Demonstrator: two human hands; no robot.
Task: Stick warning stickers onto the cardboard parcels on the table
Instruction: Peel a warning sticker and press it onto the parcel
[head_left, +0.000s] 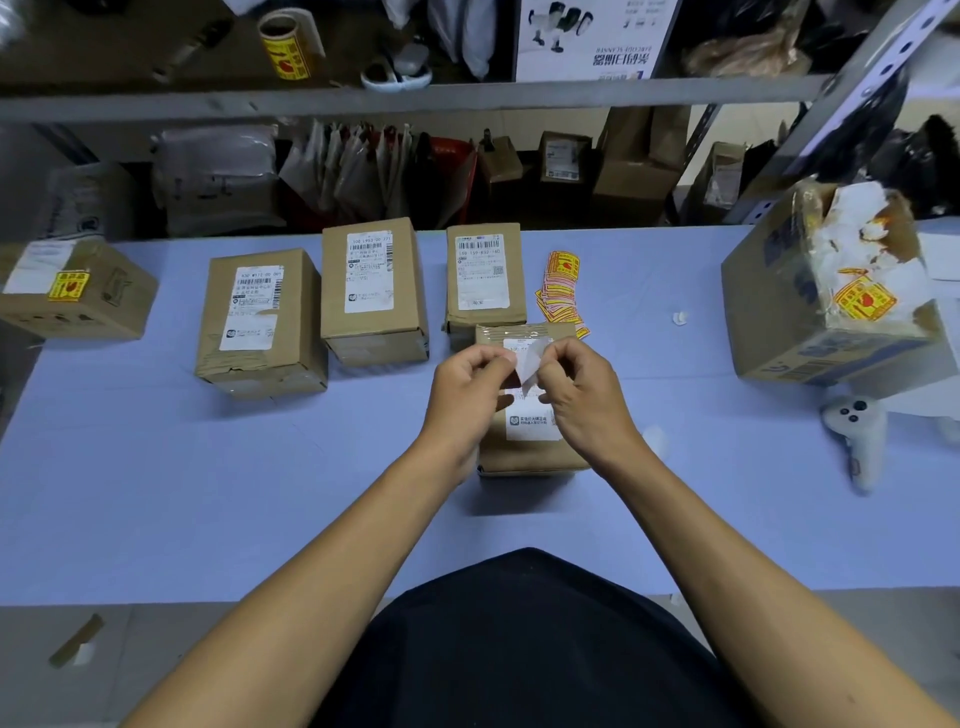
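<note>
- While both hands pinch one small white sticker sheet (530, 366), left hand (470, 387) and right hand (582, 389) hover over the nearest parcel (524, 452) at the counter (208, 493) centre.
- Loose yellow stickers (558, 291) lie just beyond it, right of three unstickered parcels (369, 291).

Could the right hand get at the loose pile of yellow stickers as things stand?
Probably yes: the sticker pile lies uncovered just beyond the right hand, though both hands are pinching a white slip.

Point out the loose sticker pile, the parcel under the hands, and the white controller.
Sticker pile (560, 288), head view, middle of the pile.
Parcel under the hands (530, 449), head view, bare cardboard below its label.
White controller (856, 423), head view, its body.
</note>
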